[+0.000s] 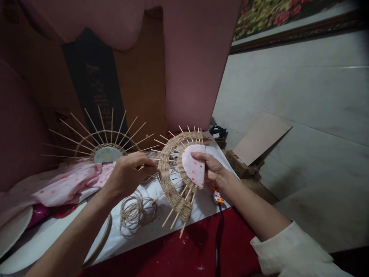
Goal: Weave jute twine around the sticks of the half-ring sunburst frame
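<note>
A half-round woven twine fan [168, 181] with thin wooden sticks radiating through it is held up over the table. My right hand [211, 169] grips its straight side, the thumb lying on the pink dotted fabric centre [193, 165] and the fingers behind it. At the outer edge of the woven band, my left hand [129, 171] is closed in a pinch, fingertips touching the band. What sits between those fingertips is too small to make out. Below lies a loose coil of twine [135, 213]. A second stick frame [108, 154] with a pale half-round centre stands behind my left hand.
Pink dotted cloth [69, 184] is heaped at the left, near white boards [43, 246] and a round hoop [100, 242]. A patterned glue-gun-like tool [217, 195] trails a black cord [218, 238] over the red cloth [178, 250]. Cardboard [262, 140] leans at the right wall.
</note>
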`<state>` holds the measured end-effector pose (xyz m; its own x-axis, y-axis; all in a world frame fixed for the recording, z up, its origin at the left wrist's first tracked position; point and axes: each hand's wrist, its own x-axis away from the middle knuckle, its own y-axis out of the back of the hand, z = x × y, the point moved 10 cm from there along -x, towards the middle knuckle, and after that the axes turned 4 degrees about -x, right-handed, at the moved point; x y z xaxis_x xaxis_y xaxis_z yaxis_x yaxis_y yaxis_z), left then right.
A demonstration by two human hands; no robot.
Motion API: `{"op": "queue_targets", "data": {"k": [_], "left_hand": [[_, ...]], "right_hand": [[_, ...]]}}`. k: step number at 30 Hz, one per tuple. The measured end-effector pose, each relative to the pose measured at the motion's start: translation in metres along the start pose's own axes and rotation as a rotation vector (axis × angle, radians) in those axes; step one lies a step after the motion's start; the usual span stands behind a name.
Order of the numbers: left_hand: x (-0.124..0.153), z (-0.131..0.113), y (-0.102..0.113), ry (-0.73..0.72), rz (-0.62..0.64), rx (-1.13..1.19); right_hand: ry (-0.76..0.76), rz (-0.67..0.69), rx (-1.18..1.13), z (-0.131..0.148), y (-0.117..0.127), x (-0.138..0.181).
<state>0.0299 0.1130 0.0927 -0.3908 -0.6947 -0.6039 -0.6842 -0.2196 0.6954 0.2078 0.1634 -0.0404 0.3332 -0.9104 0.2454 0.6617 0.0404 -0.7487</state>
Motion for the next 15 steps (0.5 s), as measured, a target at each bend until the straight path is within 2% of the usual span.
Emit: {"op": "queue_targets", "data": {"k": [5, 9, 12, 15], "left_hand": [[0.000, -0.013, 0.010, -0.094, -0.061, -0.050], [0.004, -0.021, 0.020, -0.148, -0.184, -0.139], [0.011, -0.018, 0.022, -0.118, -0.282, -0.123], [0.014, -0.008, 0.012, -0.020, -0.283, 0.013]], "right_hand": [[-0.002, -0.028, -0.032, 0.002, 0.004, -0.002], [0.020, -0.028, -0.056, 0.007, 0.002, 0.000], [0.076, -0.050, -0.101, 0.013, 0.003, 0.001], [0.104, -0.075, -0.135, 0.016, 0.004, 0.002]]}}
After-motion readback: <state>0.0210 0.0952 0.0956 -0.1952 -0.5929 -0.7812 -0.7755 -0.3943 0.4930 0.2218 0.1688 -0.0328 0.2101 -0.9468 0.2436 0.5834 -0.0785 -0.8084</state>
